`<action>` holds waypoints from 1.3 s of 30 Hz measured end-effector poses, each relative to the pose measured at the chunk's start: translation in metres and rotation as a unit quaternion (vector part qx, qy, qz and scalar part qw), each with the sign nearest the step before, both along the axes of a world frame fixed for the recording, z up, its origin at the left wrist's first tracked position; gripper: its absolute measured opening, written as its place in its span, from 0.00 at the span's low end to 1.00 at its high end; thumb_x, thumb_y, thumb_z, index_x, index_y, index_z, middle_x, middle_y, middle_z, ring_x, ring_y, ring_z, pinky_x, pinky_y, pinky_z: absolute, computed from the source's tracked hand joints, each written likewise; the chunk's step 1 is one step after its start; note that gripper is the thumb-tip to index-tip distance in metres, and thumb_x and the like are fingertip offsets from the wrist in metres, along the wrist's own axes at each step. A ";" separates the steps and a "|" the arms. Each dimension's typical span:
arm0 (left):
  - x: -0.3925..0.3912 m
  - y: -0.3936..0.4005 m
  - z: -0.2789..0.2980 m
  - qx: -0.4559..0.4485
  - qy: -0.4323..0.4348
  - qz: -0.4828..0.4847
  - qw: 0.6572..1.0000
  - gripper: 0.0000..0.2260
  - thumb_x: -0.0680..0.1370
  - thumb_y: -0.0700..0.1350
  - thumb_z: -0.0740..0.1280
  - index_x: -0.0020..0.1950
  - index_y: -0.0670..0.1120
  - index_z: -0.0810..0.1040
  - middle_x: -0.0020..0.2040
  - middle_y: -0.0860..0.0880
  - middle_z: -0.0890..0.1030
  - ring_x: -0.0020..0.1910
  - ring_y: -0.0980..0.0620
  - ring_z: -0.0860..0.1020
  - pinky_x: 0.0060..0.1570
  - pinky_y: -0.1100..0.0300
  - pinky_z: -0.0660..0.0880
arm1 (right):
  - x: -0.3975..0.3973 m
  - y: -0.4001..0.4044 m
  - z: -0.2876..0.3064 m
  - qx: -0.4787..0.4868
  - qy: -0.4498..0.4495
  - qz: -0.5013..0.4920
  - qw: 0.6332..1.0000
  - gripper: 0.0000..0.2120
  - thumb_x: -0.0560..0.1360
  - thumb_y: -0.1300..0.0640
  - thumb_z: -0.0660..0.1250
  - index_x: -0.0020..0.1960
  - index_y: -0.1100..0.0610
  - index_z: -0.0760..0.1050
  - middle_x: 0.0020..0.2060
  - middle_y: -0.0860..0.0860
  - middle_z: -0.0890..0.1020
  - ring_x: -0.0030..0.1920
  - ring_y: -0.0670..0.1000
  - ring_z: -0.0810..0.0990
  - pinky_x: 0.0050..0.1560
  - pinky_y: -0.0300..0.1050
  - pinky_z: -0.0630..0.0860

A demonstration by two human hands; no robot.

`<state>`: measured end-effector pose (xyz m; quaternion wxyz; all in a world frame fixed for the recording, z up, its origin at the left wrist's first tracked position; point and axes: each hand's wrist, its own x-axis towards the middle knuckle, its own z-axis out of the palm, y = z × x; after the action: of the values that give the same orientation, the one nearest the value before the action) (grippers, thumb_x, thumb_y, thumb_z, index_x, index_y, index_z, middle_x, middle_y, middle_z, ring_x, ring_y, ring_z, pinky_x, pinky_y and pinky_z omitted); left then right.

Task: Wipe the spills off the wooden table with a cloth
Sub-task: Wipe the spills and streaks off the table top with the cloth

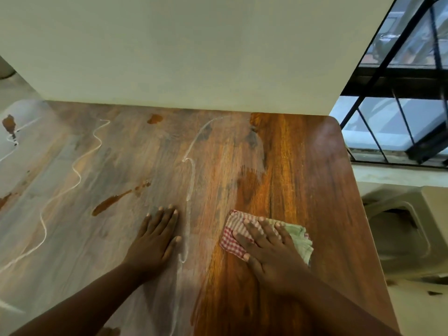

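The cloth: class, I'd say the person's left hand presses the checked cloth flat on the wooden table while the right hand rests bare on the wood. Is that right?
Not quite: the hands are swapped. The head view shows the right hand pressing the checked cloth flat on the wooden table, while the left hand rests bare on the wood.

Bench [303,166]: wood-grain top, glossy and warm brown on the right, dulled by a pale hazy film on the left. Spills [111,201]: wet, shiny brown patches; thin white streaks. Cloth [236,235]: soft woven fabric, red-white check, pale green part. Wall [194,57]: smooth, matt.
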<state>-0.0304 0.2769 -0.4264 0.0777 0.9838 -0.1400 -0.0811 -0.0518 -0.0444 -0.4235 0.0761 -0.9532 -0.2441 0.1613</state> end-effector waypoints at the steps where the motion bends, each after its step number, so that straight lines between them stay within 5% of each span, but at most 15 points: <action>1: 0.012 -0.009 0.003 0.000 -0.016 -0.018 1.000 0.35 0.77 0.65 0.33 0.77 0.46 0.46 0.77 0.45 0.45 0.77 0.48 0.40 0.72 0.56 0.32 | 0.007 0.000 0.000 -0.004 -0.007 -0.004 1.000 0.25 0.79 0.39 0.35 0.72 0.35 0.28 0.74 0.44 0.32 0.73 0.53 0.27 0.71 0.56 0.28; 7: 0.100 -0.068 0.005 0.027 -0.076 0.002 0.997 0.31 0.79 0.59 0.40 0.77 0.43 0.44 0.78 0.42 0.46 0.77 0.45 0.40 0.74 0.49 0.34 | 0.059 0.006 -0.005 -0.014 -0.024 -0.070 0.997 0.29 0.82 0.41 0.40 0.74 0.45 0.27 0.73 0.45 0.31 0.75 0.52 0.32 0.70 0.53 0.28; 14: 0.136 -0.102 -0.016 -0.008 -0.055 0.014 0.998 0.27 0.82 0.53 0.45 0.78 0.43 0.45 0.79 0.44 0.47 0.77 0.47 0.41 0.74 0.52 0.36 | 0.101 0.007 -0.010 -0.020 -0.041 -0.085 0.995 0.28 0.81 0.41 0.40 0.77 0.45 0.33 0.76 0.45 0.36 0.77 0.52 0.36 0.70 0.52 0.29; 28: 0.142 -0.098 -0.021 -0.061 -0.050 0.017 0.997 0.30 0.77 0.58 0.37 0.78 0.47 0.43 0.78 0.51 0.45 0.75 0.55 0.36 0.72 0.57 0.35 | 0.274 -0.002 -0.006 -0.043 -0.041 -0.133 0.989 0.27 0.82 0.41 0.40 0.79 0.46 0.39 0.78 0.48 0.42 0.77 0.53 0.40 0.73 0.55 0.37; 39: 0.140 -0.099 -0.017 -0.061 -0.035 0.019 0.997 0.31 0.77 0.58 0.36 0.78 0.47 0.44 0.79 0.49 0.46 0.76 0.53 0.38 0.74 0.56 0.37 | 0.169 -0.006 -0.013 -0.023 -0.054 -0.038 0.998 0.27 0.80 0.40 0.38 0.76 0.42 0.32 0.75 0.43 0.35 0.76 0.50 0.36 0.71 0.53 0.31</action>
<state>0.1100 0.1782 -0.4438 0.1338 0.9820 -0.1284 -0.0362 0.1175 -0.0509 -0.4364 0.0467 -0.9706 -0.2076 0.1126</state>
